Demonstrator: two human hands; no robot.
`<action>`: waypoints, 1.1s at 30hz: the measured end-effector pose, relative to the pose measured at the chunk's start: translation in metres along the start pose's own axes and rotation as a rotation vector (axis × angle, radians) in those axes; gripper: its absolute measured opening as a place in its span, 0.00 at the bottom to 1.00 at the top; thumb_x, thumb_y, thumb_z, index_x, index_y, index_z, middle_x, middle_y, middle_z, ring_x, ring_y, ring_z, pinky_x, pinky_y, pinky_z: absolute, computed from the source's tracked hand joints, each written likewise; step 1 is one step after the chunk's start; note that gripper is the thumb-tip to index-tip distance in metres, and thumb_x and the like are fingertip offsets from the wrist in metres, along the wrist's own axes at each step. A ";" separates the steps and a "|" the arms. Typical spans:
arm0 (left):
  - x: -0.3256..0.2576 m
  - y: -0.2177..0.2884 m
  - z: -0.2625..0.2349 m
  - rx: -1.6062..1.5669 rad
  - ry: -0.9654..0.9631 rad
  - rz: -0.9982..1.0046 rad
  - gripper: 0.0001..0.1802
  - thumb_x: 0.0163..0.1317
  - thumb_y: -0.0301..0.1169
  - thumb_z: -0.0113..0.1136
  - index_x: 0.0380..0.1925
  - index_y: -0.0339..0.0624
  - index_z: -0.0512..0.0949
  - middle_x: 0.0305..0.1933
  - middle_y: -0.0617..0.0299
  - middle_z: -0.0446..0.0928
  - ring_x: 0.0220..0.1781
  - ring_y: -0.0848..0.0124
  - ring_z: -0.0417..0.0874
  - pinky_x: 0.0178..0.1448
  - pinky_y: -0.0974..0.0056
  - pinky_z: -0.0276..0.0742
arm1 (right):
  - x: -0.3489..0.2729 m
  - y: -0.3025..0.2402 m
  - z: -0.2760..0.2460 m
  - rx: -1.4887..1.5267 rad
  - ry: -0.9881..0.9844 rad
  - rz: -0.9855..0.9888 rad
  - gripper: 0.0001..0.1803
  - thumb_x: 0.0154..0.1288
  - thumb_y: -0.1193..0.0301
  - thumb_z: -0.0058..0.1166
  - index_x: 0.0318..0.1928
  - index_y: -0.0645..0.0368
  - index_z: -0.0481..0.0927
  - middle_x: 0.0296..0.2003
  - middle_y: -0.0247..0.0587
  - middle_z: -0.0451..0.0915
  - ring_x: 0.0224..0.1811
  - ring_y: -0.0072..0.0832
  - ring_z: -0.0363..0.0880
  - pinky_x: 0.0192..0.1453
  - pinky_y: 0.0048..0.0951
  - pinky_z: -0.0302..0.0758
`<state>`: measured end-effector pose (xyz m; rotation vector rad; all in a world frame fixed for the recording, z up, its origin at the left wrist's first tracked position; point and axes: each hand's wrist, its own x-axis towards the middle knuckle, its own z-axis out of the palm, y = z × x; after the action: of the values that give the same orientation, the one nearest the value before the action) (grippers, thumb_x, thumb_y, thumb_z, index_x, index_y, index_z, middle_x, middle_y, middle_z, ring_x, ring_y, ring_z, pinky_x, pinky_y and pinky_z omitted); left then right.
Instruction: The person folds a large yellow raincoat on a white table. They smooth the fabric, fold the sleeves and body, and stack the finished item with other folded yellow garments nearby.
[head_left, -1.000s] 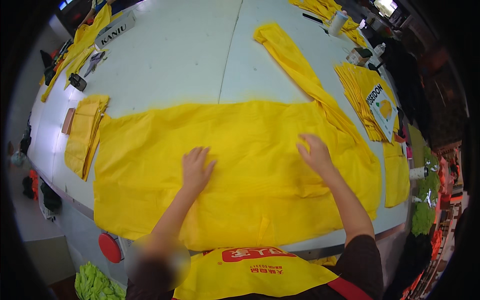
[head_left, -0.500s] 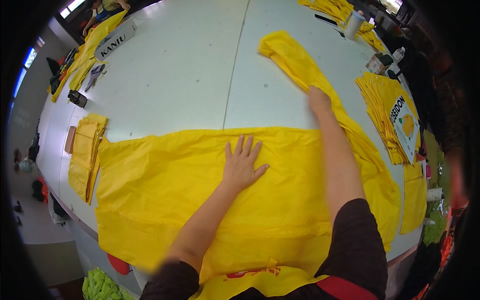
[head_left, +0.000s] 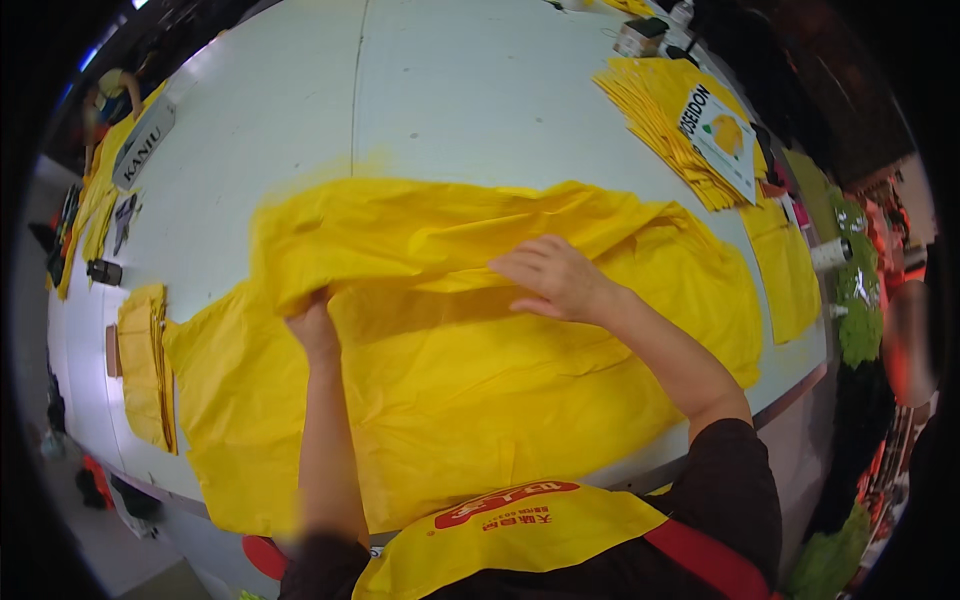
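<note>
A large yellow garment (head_left: 430, 400) of thin, creased sheet material lies flat across the near side of the table. Its long yellow sleeve (head_left: 400, 225) is laid sideways over the far part of the body, with a shadowed gap beneath its near edge. My left hand (head_left: 315, 328) is closed on the sleeve's left end, fingertips partly hidden under the fold; that end is blurred and slightly raised. Near the middle, my right hand (head_left: 562, 282) has its fingers stretched out and thumb apart, over the sleeve's near edge.
A stack of yellow folded pieces (head_left: 645, 110) with a printed card (head_left: 735, 160) lies at right, beside a spool (head_left: 830, 254). At left are a folded yellow bundle (head_left: 143, 380), a dark cup (head_left: 104, 272) and a grey box (head_left: 145, 140). Another person (head_left: 118, 90) stands at the far left.
The sleeve, which stretched away at the far right, now lies leftward across the garment. My left hand has moved left and grips its end; my right hand has let go and come nearer.
</note>
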<state>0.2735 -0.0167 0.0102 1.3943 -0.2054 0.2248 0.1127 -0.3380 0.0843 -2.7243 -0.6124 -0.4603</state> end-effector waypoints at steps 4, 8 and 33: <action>-0.022 0.043 -0.038 0.377 -0.056 0.079 0.14 0.54 0.23 0.61 0.42 0.32 0.75 0.43 0.61 0.76 0.44 0.73 0.76 0.49 0.69 0.71 | -0.076 0.067 -0.027 -0.409 0.056 0.425 0.33 0.41 0.79 0.55 0.55 0.55 0.69 0.55 0.45 0.68 0.62 0.42 0.61 0.61 0.44 0.59; -0.012 0.069 -0.043 0.305 -0.011 -0.320 0.17 0.52 0.32 0.65 0.38 0.32 0.74 0.35 0.65 0.74 0.37 0.74 0.75 0.42 0.70 0.71 | -0.150 0.153 -0.054 -0.425 -0.193 0.800 0.25 0.46 0.79 0.52 0.49 0.52 0.72 0.49 0.43 0.73 0.55 0.40 0.68 0.55 0.42 0.66; -0.004 0.057 -0.108 0.475 -0.077 -0.166 0.12 0.59 0.36 0.58 0.23 0.42 0.71 0.21 0.74 0.65 0.24 0.83 0.62 0.26 0.74 0.56 | -0.017 0.067 0.024 -0.249 0.103 0.173 0.23 0.55 0.67 0.54 0.53 0.58 0.70 0.44 0.45 0.75 0.50 0.40 0.69 0.55 0.37 0.66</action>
<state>0.2546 0.0992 0.0452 1.8843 -0.1012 0.0828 0.1344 -0.3929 0.0411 -2.9308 -0.3062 -0.6679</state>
